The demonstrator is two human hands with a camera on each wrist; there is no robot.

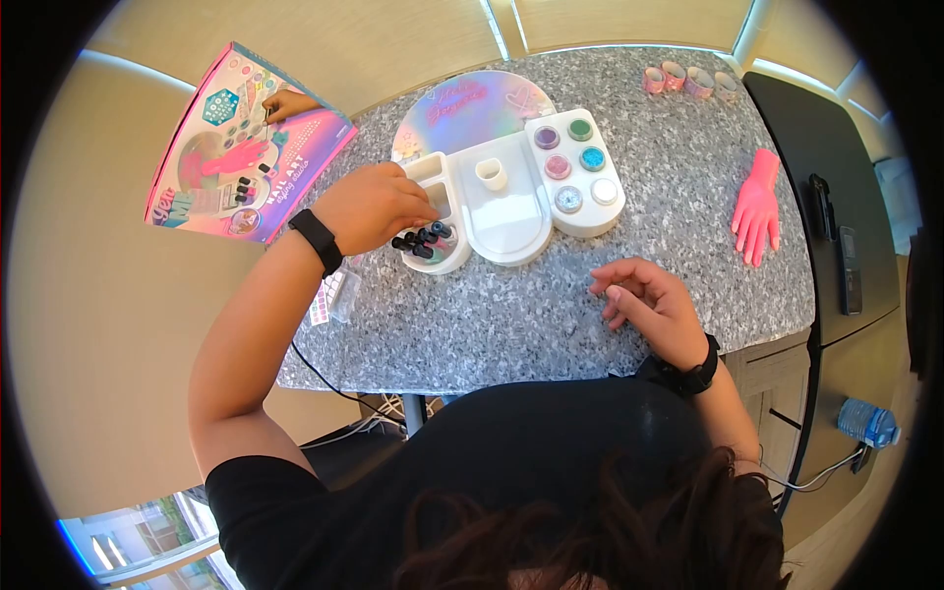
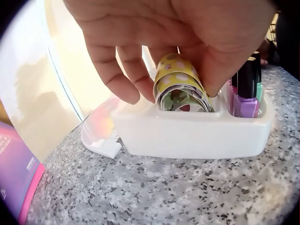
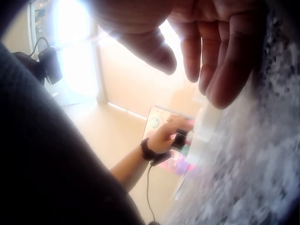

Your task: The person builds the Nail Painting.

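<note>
My left hand (image 1: pixel 376 208) reaches into the left compartment of a white plastic nail art station (image 1: pixel 506 233). Its thumb and fingers pinch a yellow patterned roll (image 2: pixel 177 70) with several layers coiled inside, seated in the compartment in the left wrist view. Right beside it, several nail polish bottles (image 2: pixel 246 96) with black caps stand in the tray's front section. My right hand (image 1: pixel 654 305) hovers over the front of the table, fingers loosely bent and holding nothing. Pots of glitter (image 1: pixel 592 158) fill the station's right side.
A nail art box (image 1: pixel 251 147) stands at the back left. Several patterned rolls (image 1: pixel 699 83) sit at the back right, a pink model hand (image 1: pixel 756 208) lies to the right, and a small plastic packet (image 1: pixel 339 295) rests on the grey speckled table (image 1: pixel 472 334).
</note>
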